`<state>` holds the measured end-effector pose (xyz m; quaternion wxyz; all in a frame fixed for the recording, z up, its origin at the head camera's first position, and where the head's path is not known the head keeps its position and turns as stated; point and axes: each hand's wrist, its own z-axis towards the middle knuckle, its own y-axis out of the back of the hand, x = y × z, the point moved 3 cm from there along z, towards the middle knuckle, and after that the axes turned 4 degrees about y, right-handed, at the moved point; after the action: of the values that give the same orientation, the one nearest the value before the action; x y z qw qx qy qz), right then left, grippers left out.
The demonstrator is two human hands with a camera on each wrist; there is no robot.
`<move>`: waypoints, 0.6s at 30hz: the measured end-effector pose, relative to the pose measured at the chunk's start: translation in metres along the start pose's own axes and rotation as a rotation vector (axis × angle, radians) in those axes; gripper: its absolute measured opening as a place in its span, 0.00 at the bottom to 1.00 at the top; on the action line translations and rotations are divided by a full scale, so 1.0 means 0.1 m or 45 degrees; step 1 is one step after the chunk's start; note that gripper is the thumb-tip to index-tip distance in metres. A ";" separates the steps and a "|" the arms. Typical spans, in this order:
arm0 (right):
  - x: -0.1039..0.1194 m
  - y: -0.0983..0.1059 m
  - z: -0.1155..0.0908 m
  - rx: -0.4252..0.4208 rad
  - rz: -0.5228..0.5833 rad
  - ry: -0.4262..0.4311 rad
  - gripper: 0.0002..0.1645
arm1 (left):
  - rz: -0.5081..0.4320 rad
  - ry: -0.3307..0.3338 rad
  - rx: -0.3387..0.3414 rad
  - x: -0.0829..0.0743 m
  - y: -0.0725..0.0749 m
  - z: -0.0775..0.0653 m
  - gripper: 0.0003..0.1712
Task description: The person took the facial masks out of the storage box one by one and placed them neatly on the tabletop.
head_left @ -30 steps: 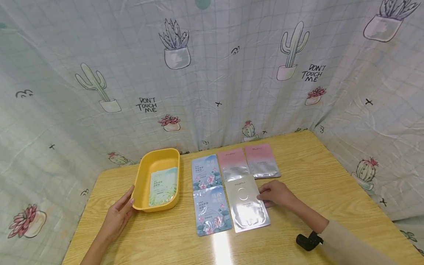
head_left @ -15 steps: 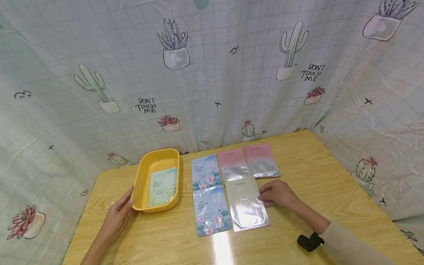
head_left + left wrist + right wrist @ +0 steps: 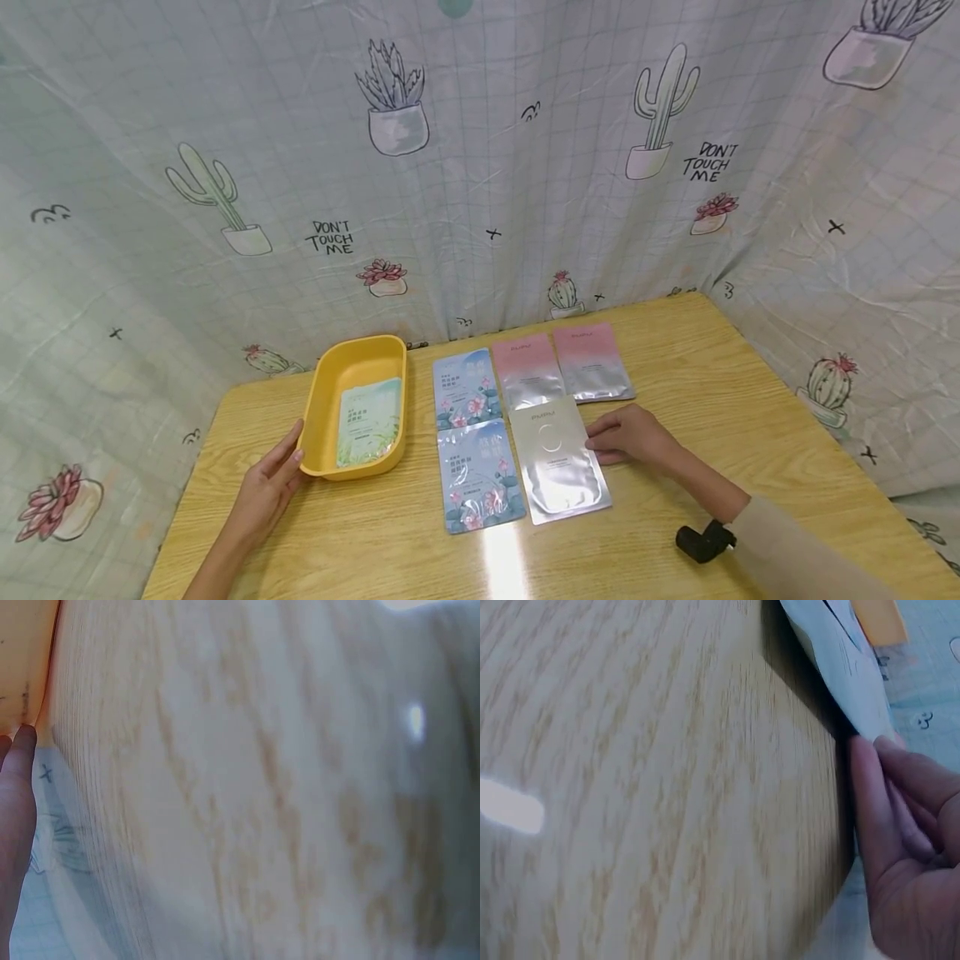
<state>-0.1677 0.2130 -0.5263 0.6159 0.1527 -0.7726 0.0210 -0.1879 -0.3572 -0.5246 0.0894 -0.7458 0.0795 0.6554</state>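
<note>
My right hand [image 3: 628, 435] pinches the right edge of a silvery-cream face mask packet [image 3: 561, 458] between thumb and fingers. In the right wrist view that packet's edge [image 3: 844, 671] bows up over a dark shadow on the wood. At the left, my left hand [image 3: 264, 487] rests its fingertips against the near-left rim of a yellow plastic tray [image 3: 321, 417], with fingers fairly straight. Inside the tray lies a green-and-white mask packet [image 3: 369, 422]. The left wrist view catches one fingertip [image 3: 27, 736] at the tray's edge.
Two blue lotus-print packets [image 3: 467, 390] lie one before the other, left of the silvery one. Behind it are two pink-and-silver packets [image 3: 592, 362] side by side. A cactus-print curtain [image 3: 480, 167] hangs around the wooden table [image 3: 375, 542].
</note>
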 end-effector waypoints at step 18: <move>0.01 -0.02 -0.01 -0.044 -0.109 0.043 0.13 | 0.003 -0.016 0.020 0.01 0.01 0.00 0.37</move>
<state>-0.1663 0.2106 -0.5253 0.6317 0.1746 -0.7551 -0.0162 -0.1882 -0.3577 -0.5259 0.0949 -0.7408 0.0851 0.6596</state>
